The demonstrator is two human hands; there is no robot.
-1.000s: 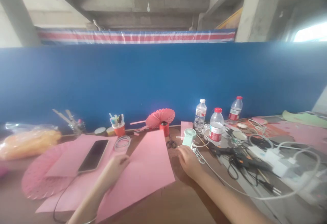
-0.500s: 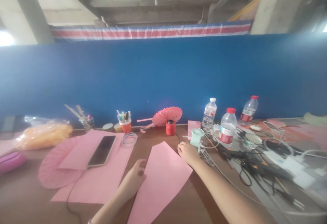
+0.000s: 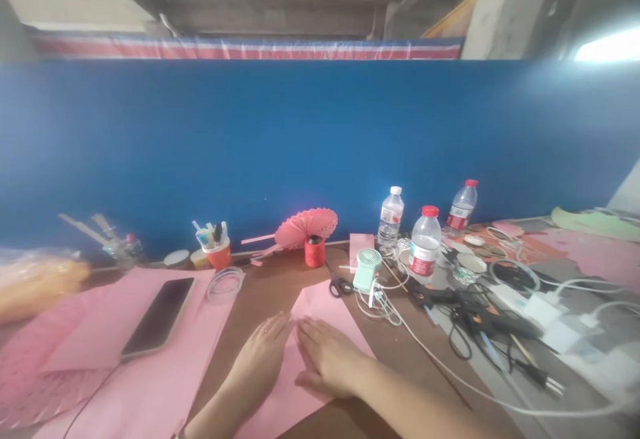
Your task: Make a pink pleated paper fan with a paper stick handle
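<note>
A pink sheet of paper (image 3: 345, 319), with angled edges at its far end, lies on the brown tabletop in front of me. My right hand (image 3: 327, 355) rests flat on it with the fingers stretched out. Along the sheet's left edge lies my left hand (image 3: 267, 349), its fingers extended and its tips close to those of the right. Black-handled scissors (image 3: 341, 287) lie just beyond the sheet, beside a mint-green handheld fan (image 3: 367, 269). Behind them a pleated pink paper fan (image 3: 305, 227) leans by a red container (image 3: 315, 252).
On the left, a phone (image 3: 159, 319) lies on more pink paper (image 3: 187, 375). A cup of pens (image 3: 217, 252) stands behind it. To the right are water bottles (image 3: 425, 245), cables, a glue gun (image 3: 500, 322) and a white power strip (image 3: 560, 332). A blue partition (image 3: 300, 132) closes the back.
My right hand has moved left from beside the fan onto the pink sheet, uncovering the scissors. My left hand has flattened along the sheet's edge. The view has turned slightly right.
</note>
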